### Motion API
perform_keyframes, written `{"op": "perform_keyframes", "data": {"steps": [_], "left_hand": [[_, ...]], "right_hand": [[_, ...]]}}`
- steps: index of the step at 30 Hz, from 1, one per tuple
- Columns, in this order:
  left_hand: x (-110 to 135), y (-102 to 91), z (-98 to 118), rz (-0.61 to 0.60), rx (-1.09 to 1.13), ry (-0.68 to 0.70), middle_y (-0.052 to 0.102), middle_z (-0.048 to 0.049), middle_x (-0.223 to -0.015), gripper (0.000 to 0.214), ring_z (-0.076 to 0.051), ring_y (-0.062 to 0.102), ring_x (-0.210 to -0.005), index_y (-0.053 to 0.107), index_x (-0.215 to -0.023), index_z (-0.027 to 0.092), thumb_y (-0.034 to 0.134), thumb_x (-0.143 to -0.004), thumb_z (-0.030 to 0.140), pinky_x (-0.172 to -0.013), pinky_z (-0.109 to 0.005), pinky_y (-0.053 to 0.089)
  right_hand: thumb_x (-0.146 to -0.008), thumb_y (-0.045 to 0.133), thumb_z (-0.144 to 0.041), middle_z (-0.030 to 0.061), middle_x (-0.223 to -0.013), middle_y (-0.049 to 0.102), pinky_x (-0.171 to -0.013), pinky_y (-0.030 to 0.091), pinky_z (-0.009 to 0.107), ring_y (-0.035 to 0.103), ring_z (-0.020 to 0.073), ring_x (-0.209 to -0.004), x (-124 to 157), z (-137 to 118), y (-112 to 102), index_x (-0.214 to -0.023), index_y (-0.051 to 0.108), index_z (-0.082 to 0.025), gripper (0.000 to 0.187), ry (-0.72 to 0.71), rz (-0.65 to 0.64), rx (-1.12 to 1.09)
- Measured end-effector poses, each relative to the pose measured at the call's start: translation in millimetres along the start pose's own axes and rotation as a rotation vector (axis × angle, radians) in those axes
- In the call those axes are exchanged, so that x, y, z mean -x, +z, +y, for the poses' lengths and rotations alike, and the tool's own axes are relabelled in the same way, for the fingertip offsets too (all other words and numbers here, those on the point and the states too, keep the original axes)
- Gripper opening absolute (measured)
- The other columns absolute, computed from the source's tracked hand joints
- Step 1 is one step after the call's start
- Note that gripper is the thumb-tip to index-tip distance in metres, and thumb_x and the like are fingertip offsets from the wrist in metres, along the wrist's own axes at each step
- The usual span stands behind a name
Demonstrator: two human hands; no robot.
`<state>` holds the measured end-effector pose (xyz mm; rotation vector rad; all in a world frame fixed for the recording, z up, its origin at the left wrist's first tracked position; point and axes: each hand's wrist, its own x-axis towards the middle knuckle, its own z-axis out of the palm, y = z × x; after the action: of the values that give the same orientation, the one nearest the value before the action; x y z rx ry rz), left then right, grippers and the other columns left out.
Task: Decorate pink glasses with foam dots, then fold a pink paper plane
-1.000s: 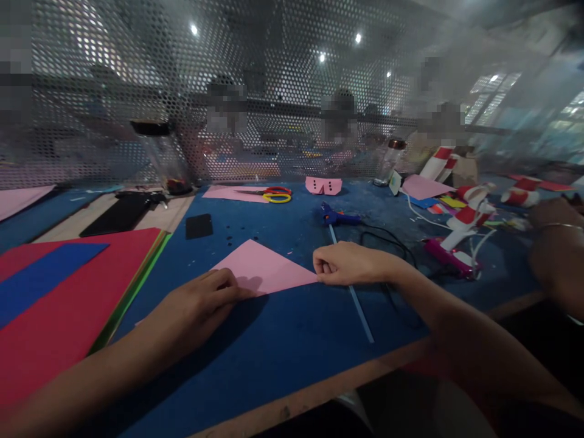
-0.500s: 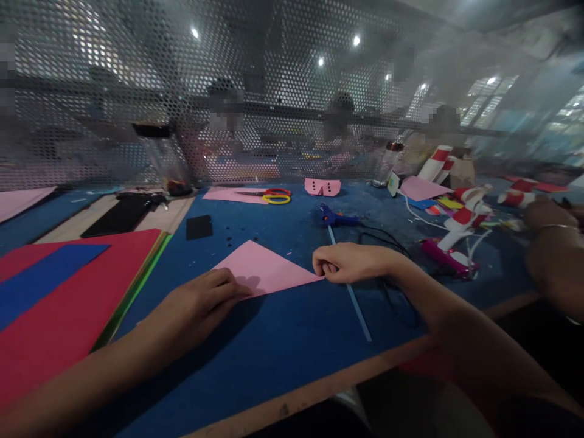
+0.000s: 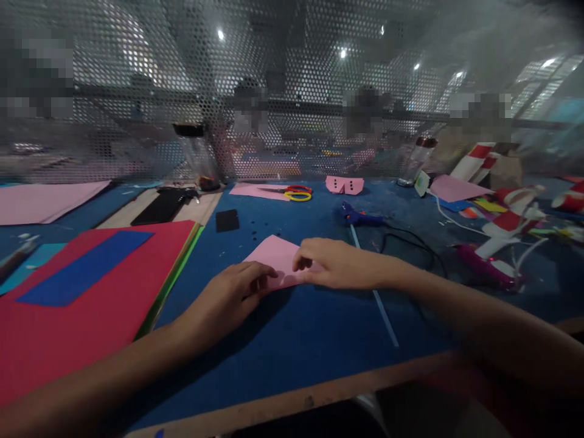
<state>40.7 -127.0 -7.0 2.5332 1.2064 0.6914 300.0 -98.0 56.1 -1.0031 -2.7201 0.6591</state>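
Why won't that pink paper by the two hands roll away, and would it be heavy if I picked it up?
The pink paper would probably be light, since it looks thin. It's unlikely to roll because it lies flat on the blue tabletop.

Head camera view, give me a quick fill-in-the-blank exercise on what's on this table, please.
1. The left hand and the right hand are both at a sheet of paper coloured ____.
2. The scissors have one red handle loop and one ____ loop.
3. The blue strip lies on a large sheet coloured ____.
4. A pale stick passes beneath the right wrist and meets a dark blue ____.

Missing words: pink; yellow; red; glue gun.
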Motion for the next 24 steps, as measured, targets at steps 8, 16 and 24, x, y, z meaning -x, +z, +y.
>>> {"op": "perform_keyframes", "data": {"steps": [8,16,24], "left_hand": [[-0.1,-10.2,1.3,-0.098,0.091,-0.072,0.065,-0.0024,-0.085,0.018,-0.015,0.060,-0.074,0.069,-0.088,0.019,0.053,-0.094,0.025,-0.066,-0.026,0.046],[-0.7,-11.7,-6.4,-0.135,-0.001,-0.174,0.067,-0.0020,-0.082,0.013,-0.017,0.059,-0.075,0.068,-0.083,0.020,0.059,-0.090,0.028,-0.065,-0.027,0.040],[-2.2,-28.9,-15.0,-0.300,0.048,-0.270,0.069,-0.0006,-0.079,0.015,-0.016,0.059,-0.070,0.069,-0.087,0.020,0.061,-0.087,0.032,-0.062,-0.027,0.039]], "right_hand": [[-0.092,0.065,-0.027,0.0049,-0.097,0.067,-0.074,0.040,0.027,0.057,0.0162,-0.084,-24.6,7.9,32.7,-0.099,0.067,-0.016,0.013,-0.080,-0.001,-0.017],[-0.091,0.064,-0.024,0.0039,-0.090,0.067,-0.072,0.039,0.026,0.055,0.0151,-0.079,-25.5,14.1,44.1,-0.090,0.067,-0.016,0.009,-0.077,0.082,-0.043],[-0.088,0.061,-0.019,0.0039,-0.090,0.069,-0.070,0.037,0.027,0.056,0.0150,-0.079,-26.4,13.2,46.6,-0.088,0.067,-0.017,0.006,-0.051,0.095,-0.046]]}}
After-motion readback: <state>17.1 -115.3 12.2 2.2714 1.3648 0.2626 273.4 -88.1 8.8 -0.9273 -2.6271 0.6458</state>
